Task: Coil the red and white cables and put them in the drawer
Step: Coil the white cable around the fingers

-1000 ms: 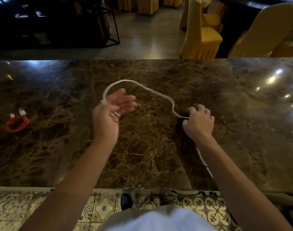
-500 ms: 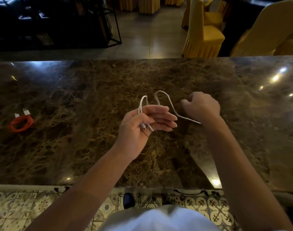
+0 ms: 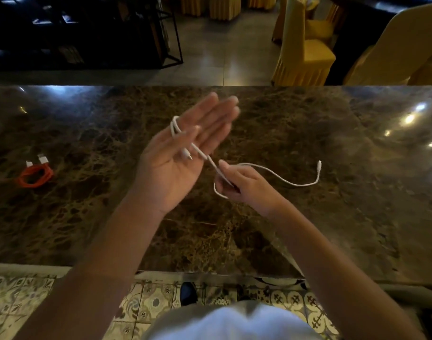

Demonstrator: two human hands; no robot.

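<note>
The right hand (image 3: pixel 244 185) pinches the white cable (image 3: pixel 278 176) between curled fingers, a small loop hanging below the knuckles. The left hand (image 3: pixel 183 158) is held palm up with fingers straight and together; the thin cable wraps once round those fingers and crosses the palm, where the thumb seems to press it, one plug end lying near the heel of the fingers. The blur of the hand leaves the thumb's hold unclear. From the right hand the smooth, round cord runs out in a soft S-curve over the marble counter (image 3: pixel 332 217), ending in a small white plug that points up. The counter is polished dark brown stone veined with gold, and glossy with lamp reflections. At its left lies the red cable (image 3: pixel 34 176), already coiled in a flat oval, its two white plugs sticking out at the top. Beyond the counter stand chairs in pleated yellow covers (image 3: pixel 305 52). No drawer shows in this view.
</note>
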